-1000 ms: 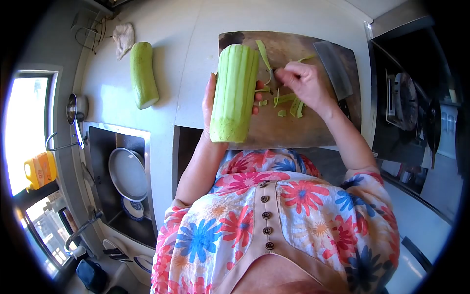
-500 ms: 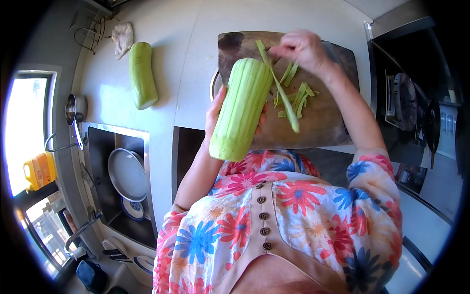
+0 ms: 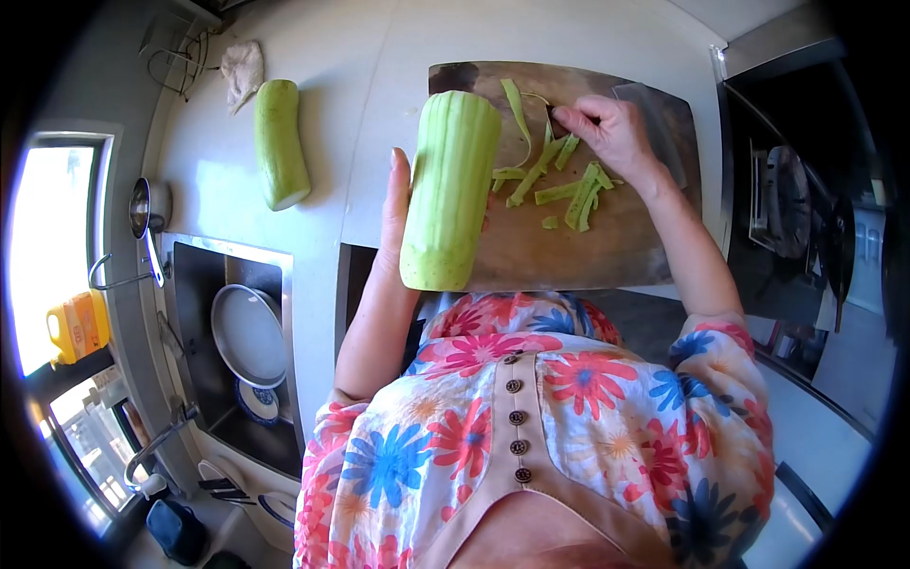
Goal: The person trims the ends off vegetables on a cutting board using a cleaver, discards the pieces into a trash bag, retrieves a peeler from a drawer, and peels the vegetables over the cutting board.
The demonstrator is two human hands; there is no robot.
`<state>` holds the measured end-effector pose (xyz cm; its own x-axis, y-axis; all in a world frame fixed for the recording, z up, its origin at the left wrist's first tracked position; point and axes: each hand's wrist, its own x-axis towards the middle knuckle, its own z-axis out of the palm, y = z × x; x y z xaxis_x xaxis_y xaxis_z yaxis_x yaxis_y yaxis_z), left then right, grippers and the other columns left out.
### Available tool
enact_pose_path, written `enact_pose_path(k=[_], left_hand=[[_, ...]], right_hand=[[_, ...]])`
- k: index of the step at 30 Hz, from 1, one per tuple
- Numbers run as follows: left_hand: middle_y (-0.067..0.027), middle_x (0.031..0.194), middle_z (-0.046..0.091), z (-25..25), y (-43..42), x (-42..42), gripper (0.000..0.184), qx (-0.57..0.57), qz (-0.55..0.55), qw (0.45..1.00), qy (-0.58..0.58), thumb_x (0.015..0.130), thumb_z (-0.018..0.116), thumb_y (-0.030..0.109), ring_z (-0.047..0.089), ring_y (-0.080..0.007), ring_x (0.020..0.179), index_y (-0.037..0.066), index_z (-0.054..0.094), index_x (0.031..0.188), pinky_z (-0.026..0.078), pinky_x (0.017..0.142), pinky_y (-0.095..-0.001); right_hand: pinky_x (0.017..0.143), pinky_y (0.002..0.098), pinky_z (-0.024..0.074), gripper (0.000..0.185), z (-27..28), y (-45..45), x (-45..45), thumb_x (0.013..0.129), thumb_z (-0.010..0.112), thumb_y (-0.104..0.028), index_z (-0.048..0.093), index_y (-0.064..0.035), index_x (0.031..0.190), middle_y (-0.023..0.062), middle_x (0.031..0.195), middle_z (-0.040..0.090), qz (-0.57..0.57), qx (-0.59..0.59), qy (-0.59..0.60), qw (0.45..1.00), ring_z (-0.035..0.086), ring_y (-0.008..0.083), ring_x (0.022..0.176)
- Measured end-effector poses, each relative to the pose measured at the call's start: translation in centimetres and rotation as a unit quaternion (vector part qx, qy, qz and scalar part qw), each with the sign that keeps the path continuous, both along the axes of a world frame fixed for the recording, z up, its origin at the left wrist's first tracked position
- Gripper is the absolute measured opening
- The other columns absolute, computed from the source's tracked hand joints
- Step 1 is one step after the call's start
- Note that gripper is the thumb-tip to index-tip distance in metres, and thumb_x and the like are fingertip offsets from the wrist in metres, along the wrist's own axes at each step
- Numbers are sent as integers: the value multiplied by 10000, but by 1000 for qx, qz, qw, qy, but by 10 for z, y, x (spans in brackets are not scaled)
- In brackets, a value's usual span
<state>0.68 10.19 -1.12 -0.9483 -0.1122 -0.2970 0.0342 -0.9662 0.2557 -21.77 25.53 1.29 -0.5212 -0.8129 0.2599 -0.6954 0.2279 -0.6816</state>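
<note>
My left hand point(image 3: 396, 204) holds a peeled pale green gourd point(image 3: 450, 190) upright over the left edge of the cutting board point(image 3: 569, 251); its thumb shows on the left side and the other fingers are mostly behind the gourd. Above the board my right hand point(image 3: 611, 137) is closed in a pinch around a small dark tool whose shape I cannot make out. Green peel strips point(image 3: 583, 194) lie on the board between the hands. A cleaver point(image 3: 659, 123) rests at the board's right, partly behind the right hand.
A second gourd point(image 3: 281, 147) lies on the counter at the left, beside a crumpled cloth point(image 3: 243, 74). The sink point(image 3: 204, 313) below it holds a grey pan point(image 3: 248, 334) and a plate point(image 3: 256, 400). A stove point(image 3: 782, 204) stands at the right.
The gourd has swung from a tilt to nearly upright and moved left. My right hand has dipped and shifted right. A long peel strip has dropped onto the board, where more peel lies than before.
</note>
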Motion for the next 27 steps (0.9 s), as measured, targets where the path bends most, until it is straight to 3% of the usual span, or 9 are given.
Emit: enact_pose_path(k=[4, 8, 11, 14, 19, 24, 27], left_hand=[[-254, 1121, 574, -18, -14, -2, 836, -201, -5, 974, -103, 854, 404, 680, 611, -333, 979, -17, 419, 1316, 552, 731, -438], [-273, 1175, 548, 11, -11, -10, 728, -125, 13, 989, -77, 907, 406, 578, 618, -361, 980, -23, 412, 1317, 552, 759, -461], [-252, 1082, 600, 9, -7, -8, 618, -28, 25, 999, -11, 930, 424, 486, 642, -346, 920, -21, 446, 1282, 557, 758, -414], [-256, 1089, 592, -1, -10, -3, 605, -10, -25, 999, 20, 921, 454, 462, 633, -342, 951, -9, 430, 1300, 547, 792, -425], [-206, 1147, 575, 12, 6, -11, 571, -11, 29, 997, -70, 904, 503, 399, 609, -306, 1020, 19, 416, 1322, 522, 858, -427], [-160, 1178, 568, 13, 12, -9, 557, -54, 8, 996, -75, 897, 532, 361, 594, -272, 1055, 38, 410, 1333, 507, 888, -407], [-198, 1104, 590, 4, 5, 4, 593, -28, -62, 994, -82, 860, 596, 356, 639, -308, 909, 9, 422, 1309, 546, 773, -443]], right_hand=[[491, 283, 327, 399, 4, 9, 19, 880, 639, -341, 574, -4, 677, 40, 548, 430, 13, 19, -74, 997, 382, 108, 520], [507, 297, 351, 369, 9, 7, 33, 850, 671, -310, 561, -16, 658, 57, 558, 453, 50, -15, -55, 997, 429, 145, 524], [501, 342, 377, 433, 8, 0, 42, 793, 709, -328, 482, -47, 555, 56, 534, 473, 89, -50, 37, 994, 453, 205, 497], [510, 353, 385, 446, 11, -9, 59, 770, 716, -355, 468, -71, 532, 32, 528, 465, 134, -75, 90, 984, 472, 195, 500], [522, 318, 329, 429, 28, -22, 82, 693, 747, -415, 473, -126, 533, 1, 536, 410, 210, -90, 149, 962, 440, 183, 531], [537, 318, 329, 462, 33, -30, 78, 726, 711, -458, 447, -136, 527, 0, 532, 402, 271, -80, 164, 945, 451, 166, 544], [539, 309, 322, 457, 23, -40, 51, 735, 707, -442, 434, -154, 510, -4, 542, 395, 259, -74, 227, 936, 440, 142, 545]])
